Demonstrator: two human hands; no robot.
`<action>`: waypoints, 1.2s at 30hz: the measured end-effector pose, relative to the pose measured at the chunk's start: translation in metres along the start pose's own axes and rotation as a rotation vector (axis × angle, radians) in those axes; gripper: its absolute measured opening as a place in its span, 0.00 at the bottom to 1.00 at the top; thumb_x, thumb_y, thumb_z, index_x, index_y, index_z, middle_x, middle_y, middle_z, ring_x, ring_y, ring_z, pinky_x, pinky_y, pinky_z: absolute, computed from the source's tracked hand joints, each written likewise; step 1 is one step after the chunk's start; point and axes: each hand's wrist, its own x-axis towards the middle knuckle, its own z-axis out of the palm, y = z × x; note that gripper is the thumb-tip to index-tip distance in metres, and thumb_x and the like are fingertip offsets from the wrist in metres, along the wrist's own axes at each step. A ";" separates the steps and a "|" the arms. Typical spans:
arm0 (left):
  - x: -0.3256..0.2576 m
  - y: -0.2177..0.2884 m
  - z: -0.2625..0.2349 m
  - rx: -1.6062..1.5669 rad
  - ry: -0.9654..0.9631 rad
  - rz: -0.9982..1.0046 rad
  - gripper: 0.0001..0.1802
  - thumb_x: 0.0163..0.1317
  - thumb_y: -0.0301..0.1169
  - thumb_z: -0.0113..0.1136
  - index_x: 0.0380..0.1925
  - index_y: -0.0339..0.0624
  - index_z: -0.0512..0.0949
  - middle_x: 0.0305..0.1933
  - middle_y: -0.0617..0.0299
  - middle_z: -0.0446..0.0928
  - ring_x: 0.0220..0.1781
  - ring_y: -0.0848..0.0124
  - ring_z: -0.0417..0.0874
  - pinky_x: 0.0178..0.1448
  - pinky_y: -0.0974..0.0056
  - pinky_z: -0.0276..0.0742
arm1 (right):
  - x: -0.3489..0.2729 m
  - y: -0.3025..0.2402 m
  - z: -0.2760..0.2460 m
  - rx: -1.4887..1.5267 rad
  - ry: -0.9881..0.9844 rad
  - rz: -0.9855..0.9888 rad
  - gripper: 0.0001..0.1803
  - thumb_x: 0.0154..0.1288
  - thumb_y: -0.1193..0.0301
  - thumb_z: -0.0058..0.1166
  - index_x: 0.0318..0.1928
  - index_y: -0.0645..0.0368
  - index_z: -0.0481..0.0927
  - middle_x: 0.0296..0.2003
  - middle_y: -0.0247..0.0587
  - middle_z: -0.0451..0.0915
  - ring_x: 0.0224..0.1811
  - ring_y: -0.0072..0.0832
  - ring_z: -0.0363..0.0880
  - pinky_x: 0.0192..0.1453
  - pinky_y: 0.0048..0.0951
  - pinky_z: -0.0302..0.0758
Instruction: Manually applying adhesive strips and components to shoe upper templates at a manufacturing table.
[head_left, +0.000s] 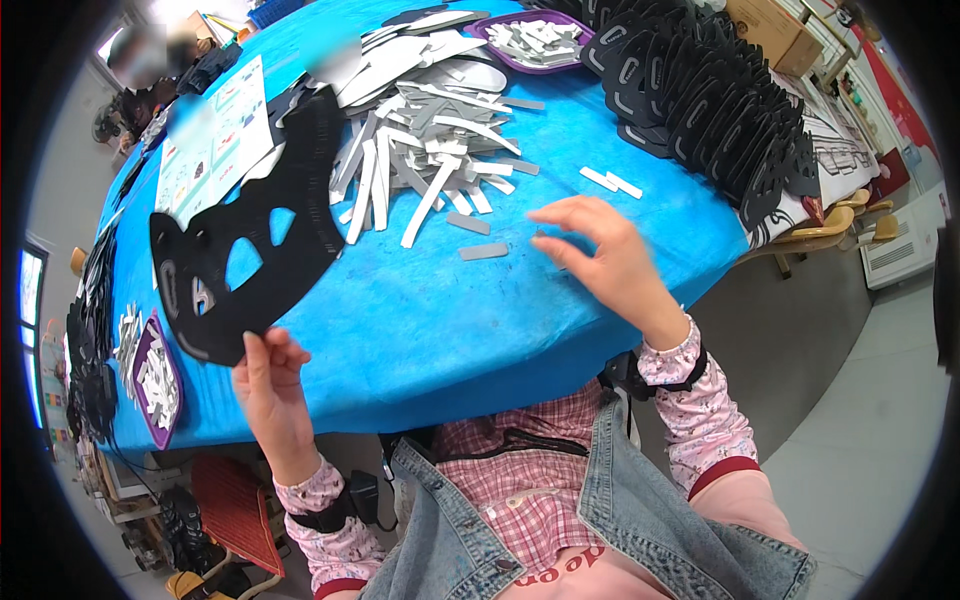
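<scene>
My left hand (268, 375) pinches the lower edge of a black curved panel (222, 300) with cut-out holes and slots. The panel is held up at a tilt over the table's left part. My right hand (600, 255) hovers over the blue cloth, its thumb and forefinger apart in a curve, with nothing I can make out between them. Just left of its fingertips lie two small grey strips, one nearer (484, 252) and one farther (468, 223). Beyond them rises a loose heap of white and grey strips (425, 135). Two short white strips (612, 182) lie past the right hand.
Long rows of stacked black panels (700, 110) fill the right side of the blue table (440, 345). Purple trays of white pieces stand at the back (572, 66) and at the left edge (155, 432). A printed sheet (195, 175) lies behind the held panel. People are at the far left.
</scene>
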 end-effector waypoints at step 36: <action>-0.016 -0.006 0.039 -0.086 -0.076 -0.124 0.12 0.70 0.35 0.47 0.35 0.38 0.74 0.28 0.63 0.75 0.26 0.76 0.71 0.31 0.69 0.66 | 0.016 -0.034 0.003 0.469 -0.191 0.023 0.18 0.62 0.68 0.56 0.52 0.58 0.74 0.42 0.41 0.76 0.41 0.26 0.77 0.40 0.26 0.74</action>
